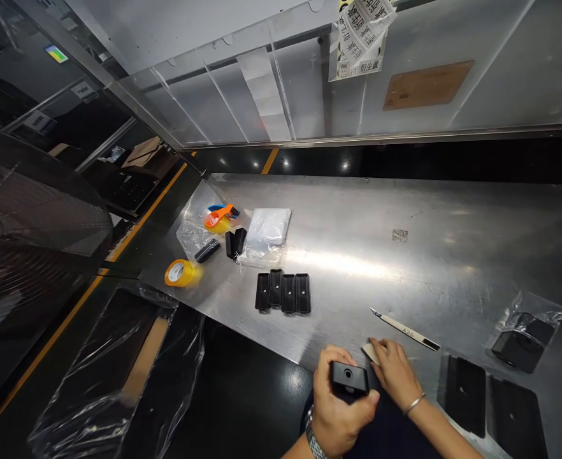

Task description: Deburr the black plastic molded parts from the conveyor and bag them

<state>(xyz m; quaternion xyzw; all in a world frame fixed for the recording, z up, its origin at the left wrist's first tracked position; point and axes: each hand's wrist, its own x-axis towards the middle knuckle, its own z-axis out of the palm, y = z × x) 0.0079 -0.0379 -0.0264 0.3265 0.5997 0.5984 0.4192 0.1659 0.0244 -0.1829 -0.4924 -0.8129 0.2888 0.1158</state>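
My left hand (336, 414), with a watch at its wrist, is wrapped round a black plastic case (349, 377) with a round hole in its end face. Just to the right, my right hand (396, 373) pinches a small flat beige piece (369, 352) by the table's front edge. What the beige piece is, I cannot make out. Beyond that hand lies a pale craft knife or pen-like tool (403, 328) marked A26. Several black open trays (282, 292) stand in a row to the left of the hands.
On the metal table (343, 223) are yellow tape (178, 273), an orange tape dispenser (221, 217), black pieces (236, 243) and clear bags (267, 228). At right lie a bagged black part (524, 341) and black panels (465, 395). A plastic-lined box (118, 376) stands below left.
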